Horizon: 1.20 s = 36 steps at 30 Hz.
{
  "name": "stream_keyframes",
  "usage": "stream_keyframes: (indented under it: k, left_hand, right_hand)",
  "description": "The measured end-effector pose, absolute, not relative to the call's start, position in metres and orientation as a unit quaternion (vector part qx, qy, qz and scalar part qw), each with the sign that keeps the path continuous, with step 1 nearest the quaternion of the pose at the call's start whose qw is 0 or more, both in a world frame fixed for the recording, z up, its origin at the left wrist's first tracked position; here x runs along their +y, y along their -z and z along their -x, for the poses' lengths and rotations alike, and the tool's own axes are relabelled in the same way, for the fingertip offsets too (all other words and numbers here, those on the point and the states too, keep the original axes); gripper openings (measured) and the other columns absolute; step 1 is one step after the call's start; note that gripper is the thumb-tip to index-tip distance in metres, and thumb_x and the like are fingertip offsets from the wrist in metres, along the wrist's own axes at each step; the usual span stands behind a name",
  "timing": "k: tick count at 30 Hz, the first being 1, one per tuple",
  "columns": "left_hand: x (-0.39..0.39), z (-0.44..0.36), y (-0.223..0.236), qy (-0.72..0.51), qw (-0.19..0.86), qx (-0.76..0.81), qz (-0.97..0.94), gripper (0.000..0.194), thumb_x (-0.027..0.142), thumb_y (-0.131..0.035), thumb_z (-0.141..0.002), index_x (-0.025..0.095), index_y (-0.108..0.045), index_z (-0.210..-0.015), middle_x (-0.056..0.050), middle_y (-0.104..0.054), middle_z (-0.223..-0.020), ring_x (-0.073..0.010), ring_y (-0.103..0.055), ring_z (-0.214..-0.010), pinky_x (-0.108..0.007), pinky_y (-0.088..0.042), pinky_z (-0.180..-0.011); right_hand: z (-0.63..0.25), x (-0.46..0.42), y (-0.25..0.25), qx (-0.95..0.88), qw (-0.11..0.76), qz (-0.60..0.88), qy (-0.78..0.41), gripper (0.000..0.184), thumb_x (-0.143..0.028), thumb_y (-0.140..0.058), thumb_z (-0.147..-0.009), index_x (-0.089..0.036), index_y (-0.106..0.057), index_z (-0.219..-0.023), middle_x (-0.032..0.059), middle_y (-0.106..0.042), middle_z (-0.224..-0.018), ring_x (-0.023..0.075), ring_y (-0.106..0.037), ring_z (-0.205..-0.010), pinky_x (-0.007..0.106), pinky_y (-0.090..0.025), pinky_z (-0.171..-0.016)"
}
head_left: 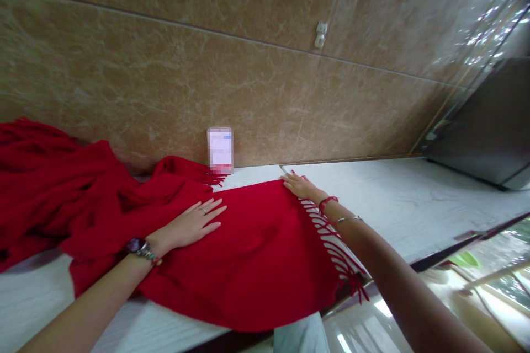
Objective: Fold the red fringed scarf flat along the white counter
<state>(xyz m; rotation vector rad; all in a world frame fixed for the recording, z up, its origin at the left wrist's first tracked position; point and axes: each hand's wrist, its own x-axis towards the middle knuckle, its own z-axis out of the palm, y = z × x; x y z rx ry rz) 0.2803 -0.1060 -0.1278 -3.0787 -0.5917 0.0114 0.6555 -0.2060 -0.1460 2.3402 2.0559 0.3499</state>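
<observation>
A red fringed scarf [256, 253] is spread over a white surface, its near edge hanging over the front. My left hand [186, 226] lies flat on the cloth with fingers spread, beside the bunched part of the scarf. At the far right corner, next to the fringe, my right hand [302, 186] rests palm down with its fingers stretched out. The fringe runs along the right end, and several strands dangle past the front edge. More of the red cloth is heaped in loose folds at the left.
A phone [221, 150] with a lit, blurred screen leans against the brown marble-patterned wall [265, 83]. The white surface [406, 193] extends right to a dark grey box-like object [480, 127]. A small white fixture [320, 35] is on the wall. Below right is a shiny floor.
</observation>
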Motion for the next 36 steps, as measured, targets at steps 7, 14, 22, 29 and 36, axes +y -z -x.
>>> stream_keyframes:
  k: [7,14,22,29,36]
  left_hand:
    - [-0.082,-0.261,0.135,0.025,0.008,-0.256,0.966,0.049,0.041,-0.027,-0.089,0.023,-0.03,-0.135,-0.004,-0.027,-0.142,-0.0185,-0.024,-0.13,-0.038,-0.023,-0.104]
    - [-0.1,-0.264,0.129,0.085,0.049,-0.171,0.98,0.044,0.038,-0.029,-0.09,0.022,-0.04,-0.13,-0.005,-0.031,-0.14,-0.0181,-0.029,-0.128,-0.032,-0.023,-0.105]
    - [-0.121,-0.273,0.124,0.057,0.079,-0.118,0.988,0.041,0.039,-0.035,-0.09,0.027,-0.041,-0.128,-0.004,-0.038,-0.137,-0.0169,-0.03,-0.127,-0.034,-0.021,-0.104]
    - [-0.117,-0.252,0.076,0.238,0.173,-0.273,0.916,0.036,0.027,-0.034,-0.089,0.02,-0.05,-0.121,-0.007,-0.044,-0.132,-0.0206,-0.034,-0.124,-0.041,-0.023,-0.103]
    - [-0.067,-0.197,0.093,0.163,0.086,-0.475,0.86,0.061,0.042,-0.051,-0.079,0.013,-0.035,-0.131,-0.016,-0.043,-0.131,-0.0278,-0.04,-0.12,-0.039,-0.035,-0.094]
  right_hand:
    - [-0.608,-0.215,0.126,0.668,-0.125,-0.725,-0.111,0.05,-0.036,-0.031,-0.089,-0.016,-0.031,-0.135,0.015,-0.032,-0.138,0.0257,-0.027,-0.128,0.047,-0.028,-0.1]
    - [-0.531,-0.235,0.142,0.779,-0.07,-0.622,-0.03,0.049,-0.046,-0.023,-0.091,-0.026,-0.03,-0.135,0.0056,-0.028,-0.142,0.0243,-0.021,-0.13,0.049,-0.022,-0.102]
    - [-0.627,-0.239,0.142,0.759,-0.02,-0.651,0.01,0.049,-0.038,-0.02,-0.092,-0.022,-0.023,-0.138,0.0058,-0.022,-0.144,0.0215,-0.014,-0.132,0.048,-0.019,-0.104]
    - [-0.617,-0.223,0.121,0.75,-0.071,-0.656,-0.049,0.05,-0.04,-0.03,-0.088,-0.012,-0.046,-0.125,0.0154,-0.043,-0.132,0.0253,-0.029,-0.127,0.046,-0.022,-0.105]
    - [-0.474,-0.173,0.125,0.801,-0.119,-0.586,-0.001,0.06,-0.055,-0.026,-0.086,-0.027,-0.018,-0.139,0.006,-0.018,-0.145,0.0285,-0.011,-0.132,0.058,-0.021,-0.099]
